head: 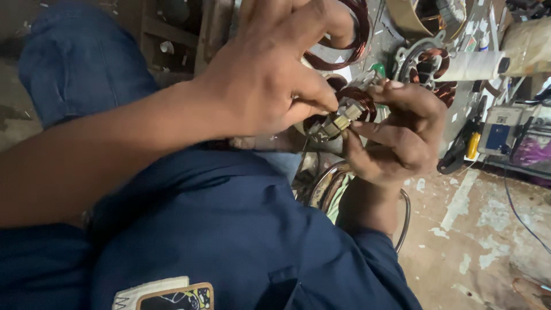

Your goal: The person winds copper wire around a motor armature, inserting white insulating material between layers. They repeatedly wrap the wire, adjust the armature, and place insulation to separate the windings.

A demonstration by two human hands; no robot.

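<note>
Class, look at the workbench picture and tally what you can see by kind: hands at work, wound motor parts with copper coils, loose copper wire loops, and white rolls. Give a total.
Hands: 2, the left hand and right hand, both pinching one small wound part
Copper-wound motor parts: 2, that small part and a stator behind
Loose copper wire loops: 1
White rolls: 1
Total: 6

Small wound part (343, 117): mostly covered by the fingers of both hands; only a copper winding and pale slotted block show, overall shape not tellable.
Left hand (270, 74): fingertips cut off by the top edge; grip on the part largely hidden behind its own knuckles.
Right hand (402, 132): palm turned away, contact points unseen.
Copper coil (350, 40): half hidden behind the left hand.
Round housing (413, 14): cropped at the top edge.
Grey box (502, 129): markings too small to tell.
</note>
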